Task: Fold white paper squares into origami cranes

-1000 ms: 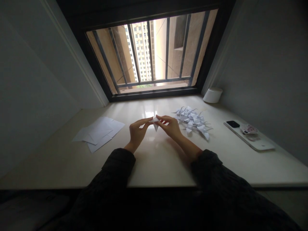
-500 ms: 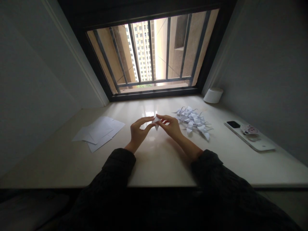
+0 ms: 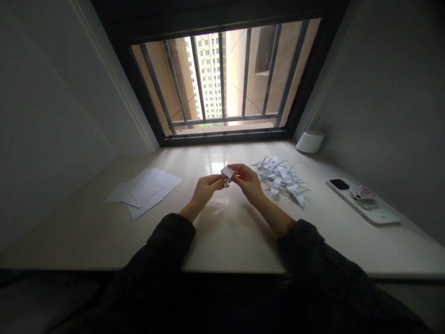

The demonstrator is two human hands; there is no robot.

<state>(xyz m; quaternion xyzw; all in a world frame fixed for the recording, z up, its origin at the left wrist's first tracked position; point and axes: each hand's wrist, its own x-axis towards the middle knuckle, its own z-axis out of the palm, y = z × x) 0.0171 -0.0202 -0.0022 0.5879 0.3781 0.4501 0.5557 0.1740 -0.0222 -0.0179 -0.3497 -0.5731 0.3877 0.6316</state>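
Between my two hands, above the middle of the white sill, is a small piece of folded white paper [image 3: 227, 172]. My left hand [image 3: 206, 189] pinches its lower left side between thumb and fingers. On the right side, my right hand [image 3: 249, 182] grips the paper, its fingers closed at the edge. A flat face of the paper shows at the top, with a narrow part below it; the finer folds are too small to tell. Just right of my right hand lies a heap of folded white paper cranes [image 3: 278, 176].
Several loose white paper sheets [image 3: 148, 190] overlap at the left of the sill [image 3: 229, 246]. A phone [image 3: 361, 202] with a round grip lies at the right. A white cylinder [image 3: 310, 141] stands in the back right corner, by the barred window [image 3: 225, 79].
The folded paper has turned between my fingers and now shows a flat face upward. My left hand has shifted slightly right, its fingers lower and closer to the paper.
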